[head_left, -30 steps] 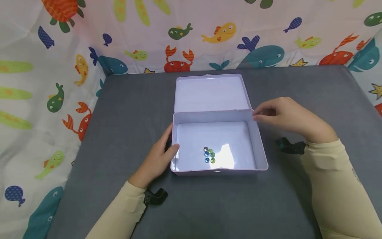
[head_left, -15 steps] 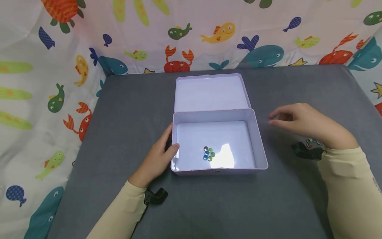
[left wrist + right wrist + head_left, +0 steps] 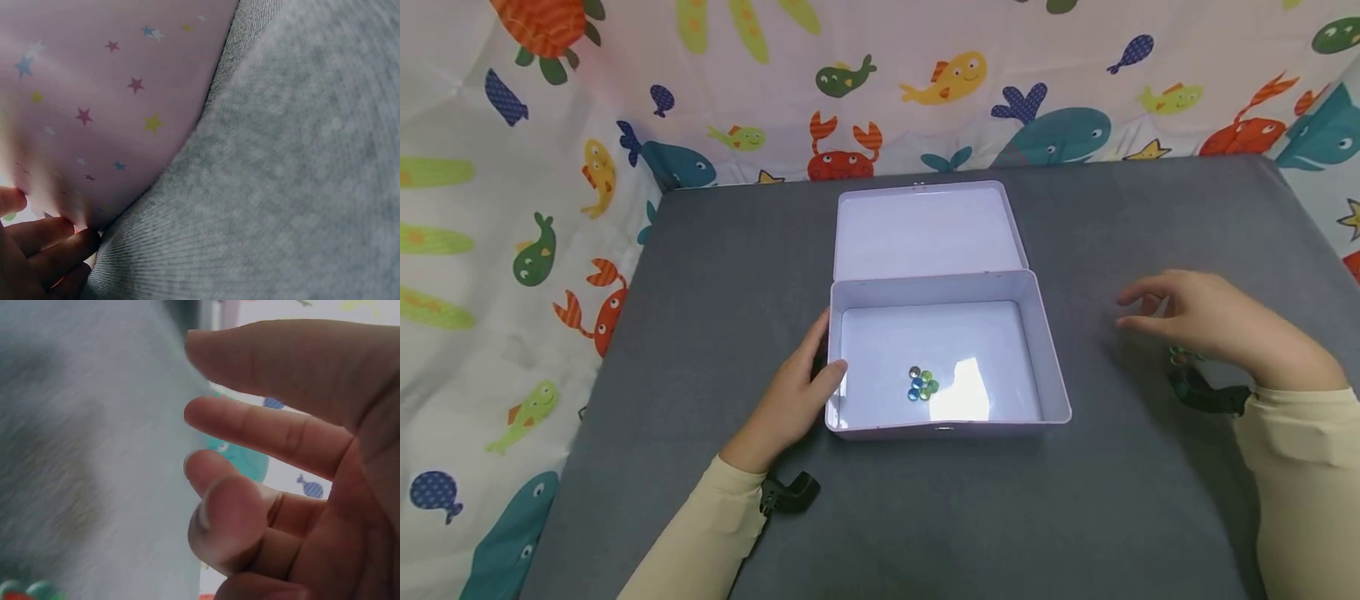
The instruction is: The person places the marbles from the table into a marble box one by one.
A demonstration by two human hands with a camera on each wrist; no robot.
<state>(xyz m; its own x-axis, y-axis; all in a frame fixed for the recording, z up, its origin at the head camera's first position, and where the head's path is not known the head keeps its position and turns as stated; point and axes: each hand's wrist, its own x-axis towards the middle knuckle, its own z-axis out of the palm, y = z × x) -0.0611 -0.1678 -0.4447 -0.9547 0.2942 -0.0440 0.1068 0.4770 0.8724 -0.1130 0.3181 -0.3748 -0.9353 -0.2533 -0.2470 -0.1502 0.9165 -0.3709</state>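
Note:
A pale lilac hinged box (image 3: 872, 342) stands on the grey table, its lid (image 3: 928, 229) laid back. Several small glass marbles (image 3: 917, 382), blue, green and clear, lie clustered on its floor. My left hand (image 3: 782, 408) holds the box's left wall, thumb over the rim and fingers outside. In the left wrist view those fingers (image 3: 50, 250) are beside the pink, star-printed box side (image 3: 169, 62). Off to the right of the box, my right hand (image 3: 1217, 321) hovers with loosely bent fingers; in the right wrist view nothing shows between its fingers (image 3: 262, 428).
More marbles (image 3: 1183, 357), red and green, lie on the table (image 3: 940, 525) behind the right wrist, partly hidden. They show at the right wrist view's lower-left corner. A sea-animal-print cloth (image 3: 737, 92) hangs behind and left of the table.
My right hand has moved away from the box's back right corner, rightward and slightly nearer. Inside the box, the lower marbles have rolled closer to the others. The left hand stays at the wall.

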